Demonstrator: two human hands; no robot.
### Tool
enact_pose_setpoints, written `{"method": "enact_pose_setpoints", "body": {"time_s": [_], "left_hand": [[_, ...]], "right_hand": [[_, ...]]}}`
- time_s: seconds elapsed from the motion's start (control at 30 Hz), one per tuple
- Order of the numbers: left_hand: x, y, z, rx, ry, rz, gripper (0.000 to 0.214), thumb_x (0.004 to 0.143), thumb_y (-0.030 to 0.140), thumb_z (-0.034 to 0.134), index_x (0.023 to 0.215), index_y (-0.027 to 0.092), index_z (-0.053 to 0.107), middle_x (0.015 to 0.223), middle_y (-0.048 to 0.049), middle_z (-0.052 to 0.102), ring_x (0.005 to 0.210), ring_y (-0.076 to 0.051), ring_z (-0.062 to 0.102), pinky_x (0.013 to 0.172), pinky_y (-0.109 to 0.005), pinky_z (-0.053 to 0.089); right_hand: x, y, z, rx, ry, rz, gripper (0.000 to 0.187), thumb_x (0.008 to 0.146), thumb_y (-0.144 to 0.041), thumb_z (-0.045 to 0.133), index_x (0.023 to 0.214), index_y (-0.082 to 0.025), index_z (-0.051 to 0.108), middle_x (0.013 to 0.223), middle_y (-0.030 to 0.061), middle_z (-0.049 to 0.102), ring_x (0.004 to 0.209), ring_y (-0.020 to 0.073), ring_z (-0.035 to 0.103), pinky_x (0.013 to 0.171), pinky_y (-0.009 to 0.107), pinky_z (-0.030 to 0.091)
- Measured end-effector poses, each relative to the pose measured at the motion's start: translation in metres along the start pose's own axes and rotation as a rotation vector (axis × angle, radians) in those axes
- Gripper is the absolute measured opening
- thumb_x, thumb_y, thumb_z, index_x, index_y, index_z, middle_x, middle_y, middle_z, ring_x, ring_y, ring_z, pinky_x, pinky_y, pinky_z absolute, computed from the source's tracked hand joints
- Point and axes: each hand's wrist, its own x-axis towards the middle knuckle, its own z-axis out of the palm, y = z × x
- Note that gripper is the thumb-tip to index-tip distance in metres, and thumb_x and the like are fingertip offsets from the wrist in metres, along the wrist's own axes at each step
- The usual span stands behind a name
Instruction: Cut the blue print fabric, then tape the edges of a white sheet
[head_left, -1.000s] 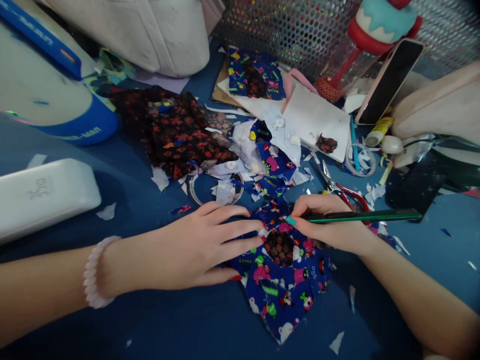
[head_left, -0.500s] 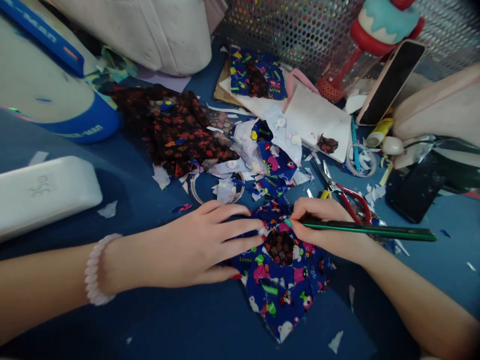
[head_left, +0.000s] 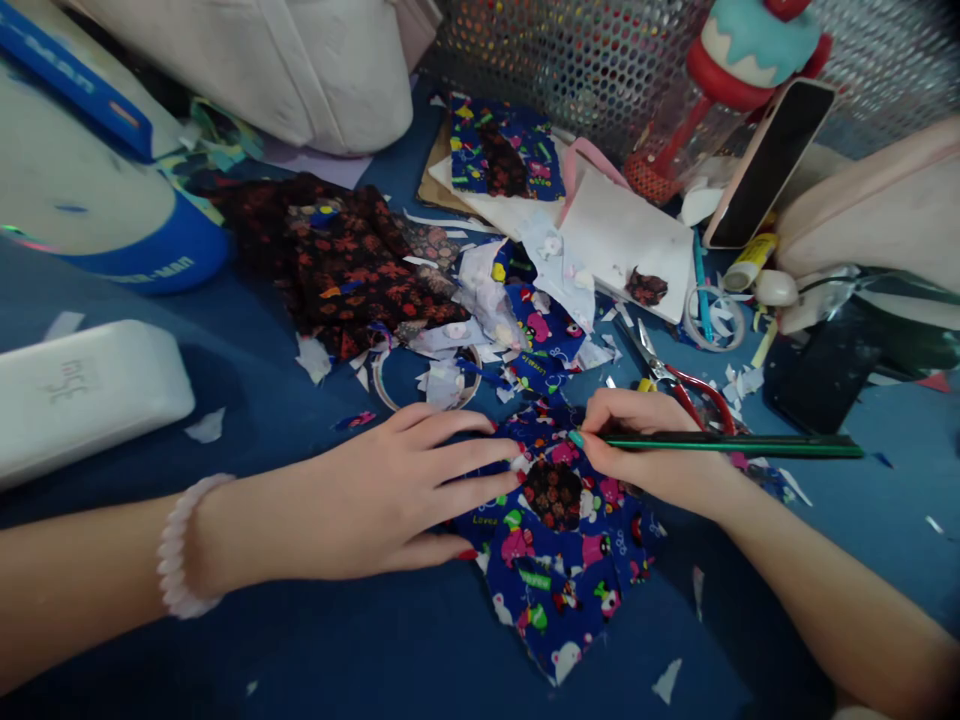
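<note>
Fabric piece (head_left: 562,590), blue weave printed with small pink, white and green cartoon figures, is laid flat near the middle of the table, its near edge ragged. A round dark patch (head_left: 551,493) with a red-brown floral print is set on its far part.

The left hand (head_left: 390,500) is spread flat, with the fingertips pressed on the fabric at the left rim of the patch. A pale bead bracelet (head_left: 176,545) is worn at the wrist. The right hand (head_left: 645,450) is closed around a thin green pencil (head_left: 735,445), held nearly level with the shaft pointing right and the tip hidden under the fingers. The hands are kept apart, with the patch between them.

Surface: matte blue table (head_left: 337,650), littered with white paper scraps. Red-handled scissors (head_left: 664,372) are seen just beyond the right hand. A black floral cloth (head_left: 345,265) is crumpled at far left, and a white rounded case (head_left: 82,395) is placed at the left edge. A perforated metal basket (head_left: 570,60) and a propped phone (head_left: 769,165) are seen at the far side.
</note>
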Motion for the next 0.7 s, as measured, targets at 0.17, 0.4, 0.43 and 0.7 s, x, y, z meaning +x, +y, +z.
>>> {"method": "enact_pose_setpoints", "body": {"time_s": [0.17, 0.4, 0.43, 0.7], "left_hand": [[0.0004, 0.0006, -0.0012, -0.005, -0.006, -0.006, 0.042, 0.096, 0.043, 0.049, 0.134, 0.025, 0.051, 0.141, -0.0026, 0.052, 0.13, -0.027, 0.042, 0.109, -0.044, 0.035], [0.0008, 0.0007, -0.0017, -0.009, -0.004, -0.017, 0.042, 0.096, 0.044, 0.05, 0.133, 0.026, 0.053, 0.138, -0.0044, 0.054, 0.129, -0.027, 0.043, 0.109, -0.043, 0.035], [0.0007, 0.0003, -0.0017, -0.004, -0.004, -0.005, 0.042, 0.096, 0.042, 0.05, 0.133, 0.025, 0.053, 0.139, -0.0049, 0.053, 0.129, -0.027, 0.043, 0.108, -0.043, 0.035], [0.0006, 0.0005, -0.0006, -0.019, -0.014, -0.025, 0.043, 0.097, 0.046, 0.048, 0.134, 0.027, 0.051, 0.141, -0.0016, 0.052, 0.13, -0.025, 0.042, 0.11, -0.04, 0.032]], "right_hand": [[0.001, 0.0066, -0.0033, 0.043, 0.068, -0.002, 0.017, 0.076, -0.016, 0.058, 0.062, -0.019, 0.048, 0.055, -0.0048, 0.05, 0.047, 0.0072, 0.045, 0.044, 0.019, 0.035], [-0.0011, 0.0064, -0.0047, 0.011, 0.031, -0.006, 0.017, 0.08, -0.016, 0.057, 0.066, -0.019, 0.048, 0.056, -0.0061, 0.049, 0.046, 0.006, 0.044, 0.043, 0.018, 0.033], [-0.0012, 0.0063, -0.0048, 0.018, 0.027, -0.005, 0.017, 0.08, -0.016, 0.057, 0.066, -0.019, 0.048, 0.056, -0.0061, 0.049, 0.046, 0.006, 0.044, 0.043, 0.018, 0.033], [0.0015, 0.0101, -0.0078, 0.098, 0.007, -0.023, 0.016, 0.078, -0.013, 0.056, 0.064, -0.019, 0.05, 0.055, -0.0051, 0.051, 0.045, 0.0063, 0.046, 0.043, 0.018, 0.035]]}}
